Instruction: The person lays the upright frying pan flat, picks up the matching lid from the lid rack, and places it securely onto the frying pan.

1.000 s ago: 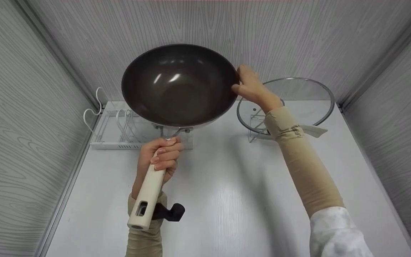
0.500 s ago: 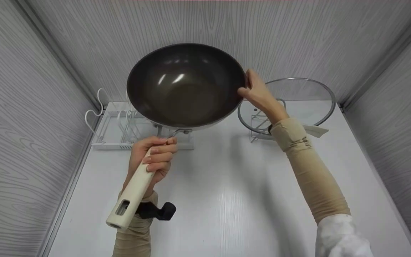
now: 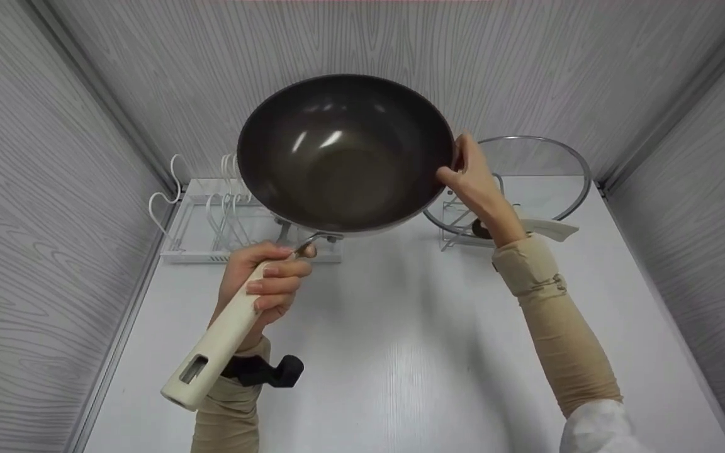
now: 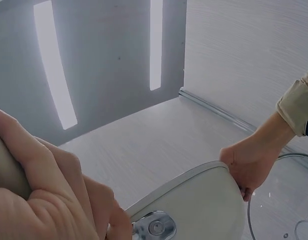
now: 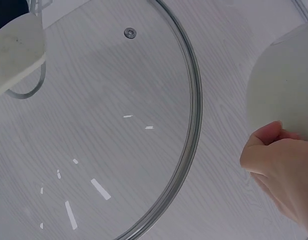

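Observation:
In the head view a wok (image 3: 347, 157) with a dark, glossy inside is held up in the air, tilted so that its inside faces the camera. My left hand (image 3: 266, 283) grips its long cream handle (image 3: 214, 343) close to the metal joint. At the wok's right rim my right hand (image 3: 477, 182) pinches the edge, thumb on the inside. The left wrist view shows the wok's pale outer wall (image 4: 213, 207) and a metal handle bracket (image 4: 156, 228). Behind my right forearm, a glass lid (image 3: 583, 170) with a grey rim leans upright on a small stand.
A white wire rack (image 3: 177, 257) with curved dividers stands at the back left, partly behind the wok. A small pale wedge-shaped piece (image 3: 548, 228) juts out by the lid. Grey wood-grain walls (image 3: 683, 189) enclose the white tabletop (image 3: 394, 377) on the left, back and right.
The wok has shifted right and slightly down, both hands still holding it. Its handle end has swung to the left. More of the white rack shows now, and less of the lid.

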`<state>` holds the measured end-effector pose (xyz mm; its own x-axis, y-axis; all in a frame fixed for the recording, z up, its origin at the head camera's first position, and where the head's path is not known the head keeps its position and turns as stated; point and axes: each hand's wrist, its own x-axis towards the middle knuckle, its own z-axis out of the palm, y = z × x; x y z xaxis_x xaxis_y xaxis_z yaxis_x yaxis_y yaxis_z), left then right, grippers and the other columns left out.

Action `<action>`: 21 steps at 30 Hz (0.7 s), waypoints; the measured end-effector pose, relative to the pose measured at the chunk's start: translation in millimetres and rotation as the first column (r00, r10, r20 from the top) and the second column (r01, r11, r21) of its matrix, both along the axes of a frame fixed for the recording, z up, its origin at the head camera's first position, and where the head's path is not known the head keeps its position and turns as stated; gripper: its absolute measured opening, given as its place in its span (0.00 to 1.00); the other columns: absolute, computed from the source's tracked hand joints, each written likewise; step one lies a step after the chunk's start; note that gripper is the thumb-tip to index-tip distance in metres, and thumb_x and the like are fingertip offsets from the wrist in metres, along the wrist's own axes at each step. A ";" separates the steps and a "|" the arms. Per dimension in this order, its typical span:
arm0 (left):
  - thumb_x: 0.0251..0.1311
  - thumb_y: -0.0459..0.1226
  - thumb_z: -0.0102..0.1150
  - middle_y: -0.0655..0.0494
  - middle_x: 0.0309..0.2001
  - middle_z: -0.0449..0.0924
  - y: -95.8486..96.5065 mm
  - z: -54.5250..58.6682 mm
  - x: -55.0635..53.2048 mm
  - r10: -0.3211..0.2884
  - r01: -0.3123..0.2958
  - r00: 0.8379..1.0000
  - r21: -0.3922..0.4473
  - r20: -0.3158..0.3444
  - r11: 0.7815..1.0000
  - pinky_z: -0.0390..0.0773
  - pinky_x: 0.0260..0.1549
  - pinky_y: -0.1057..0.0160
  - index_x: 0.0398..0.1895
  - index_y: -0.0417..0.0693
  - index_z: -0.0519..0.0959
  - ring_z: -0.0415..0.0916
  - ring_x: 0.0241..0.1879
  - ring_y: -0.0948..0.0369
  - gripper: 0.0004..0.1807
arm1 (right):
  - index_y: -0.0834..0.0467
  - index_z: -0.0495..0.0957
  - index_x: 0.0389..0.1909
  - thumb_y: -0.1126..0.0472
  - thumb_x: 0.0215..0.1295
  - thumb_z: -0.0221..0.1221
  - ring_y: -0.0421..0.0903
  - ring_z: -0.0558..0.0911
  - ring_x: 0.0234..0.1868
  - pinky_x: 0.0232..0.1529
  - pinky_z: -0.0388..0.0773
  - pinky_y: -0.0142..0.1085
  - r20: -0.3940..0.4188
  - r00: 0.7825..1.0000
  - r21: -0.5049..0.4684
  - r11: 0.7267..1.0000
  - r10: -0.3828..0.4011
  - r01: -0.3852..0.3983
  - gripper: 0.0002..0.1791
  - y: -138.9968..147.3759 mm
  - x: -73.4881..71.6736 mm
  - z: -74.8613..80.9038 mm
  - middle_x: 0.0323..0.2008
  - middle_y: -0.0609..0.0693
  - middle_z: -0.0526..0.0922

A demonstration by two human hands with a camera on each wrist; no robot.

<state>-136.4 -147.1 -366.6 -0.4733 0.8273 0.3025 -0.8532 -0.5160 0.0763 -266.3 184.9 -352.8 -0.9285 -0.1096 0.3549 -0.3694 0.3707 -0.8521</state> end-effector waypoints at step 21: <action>0.73 0.32 0.30 0.56 0.21 0.50 -2.0 0.0 -8.6 -0.161 0.112 0.924 -0.156 -0.347 0.981 0.80 0.19 0.71 0.44 0.37 0.63 0.53 0.11 0.65 0.09 | 0.60 0.63 0.32 0.72 0.45 0.54 0.43 0.61 0.29 0.31 0.56 0.33 -0.111 0.978 -0.385 0.915 -0.178 0.122 0.13 7.1 75.2 -29.7 0.30 0.49 0.62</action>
